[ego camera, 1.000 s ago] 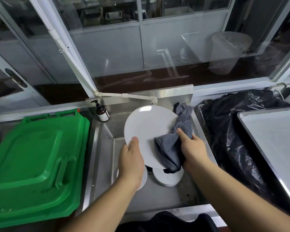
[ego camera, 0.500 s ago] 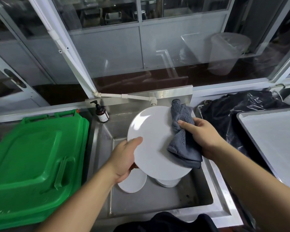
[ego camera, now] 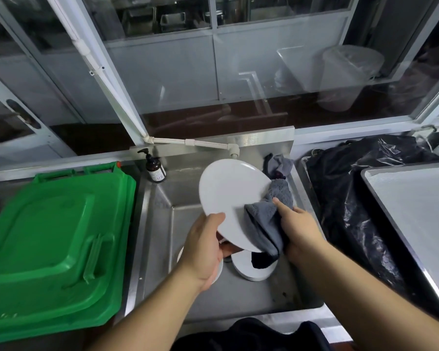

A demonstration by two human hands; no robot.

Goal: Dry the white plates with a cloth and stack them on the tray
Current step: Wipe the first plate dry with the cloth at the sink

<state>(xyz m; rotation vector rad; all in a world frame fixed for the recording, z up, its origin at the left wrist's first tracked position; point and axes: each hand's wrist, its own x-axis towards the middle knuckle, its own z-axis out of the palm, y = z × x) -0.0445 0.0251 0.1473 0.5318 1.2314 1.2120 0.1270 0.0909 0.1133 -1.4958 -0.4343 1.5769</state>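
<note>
My left hand (ego camera: 205, 245) grips the lower left rim of a white plate (ego camera: 230, 196), tilted above the steel sink (ego camera: 162, 249). A grey cloth (ego camera: 266, 221) lies over the plate's lower right edge, held there by my right hand (ego camera: 298, 228), whose thumb presses on top of it. Under the held plate, a stack of white plates (ego camera: 251, 271) rests on the sink floor, and another plate (ego camera: 217, 271) peeks out beneath my left wrist. The metal tray (ego camera: 416, 211) lies at the right edge of the view.
A green plastic lid (ego camera: 51, 249) covers the area left of the sink. A brown pump bottle (ego camera: 155, 168) stands at the sink's back left corner, a white tap (ego camera: 232, 149) above the back rim. A black plastic bag (ego camera: 350, 198) sits between sink and tray.
The cloth and my right hand slid from the plate's upper right edge down to its lower right edge. The plate tipped slightly; my left hand kept its grip.
</note>
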